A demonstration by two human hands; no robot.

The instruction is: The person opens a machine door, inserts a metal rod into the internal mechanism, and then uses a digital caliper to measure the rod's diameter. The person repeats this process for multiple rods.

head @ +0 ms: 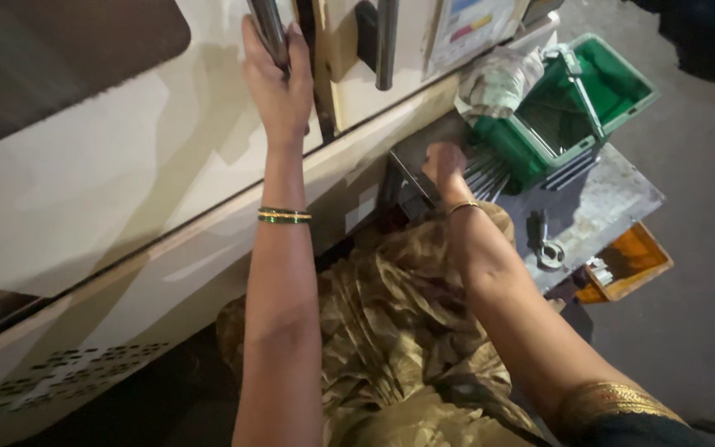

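The left hand (pixel 279 79) is raised against a broad cream-painted machine door (pixel 126 182), smooth and slightly glossy, and its fingers are wrapped tight around a round, polished metal handle bar (pixel 271 29) that runs upward out of view. A second dark bar handle (pixel 386 41) stands just beside it on the neighbouring door panel. On the left wrist sits a thin green and gold bangle (pixel 284 216). The right hand (pixel 445 163) is lower and to the right, its fingers curled shut over the near ends of a bundle of slim grey metal rods (pixel 490 174) (how many it actually grips cannot be told). These rods lie in a fan against the near side of a green plastic crate (pixel 573 108), a boxy bin with ribbed walls that rests tilted on a scuffed grey metal table (pixel 606 199). A crumpled pale cloth (pixel 496 81) lies touching the crate's far left corner. Nearer on the table lies a steel spanner (pixel 549 248), and beyond the table's edge sits a shallow orange tray (pixel 632 263).
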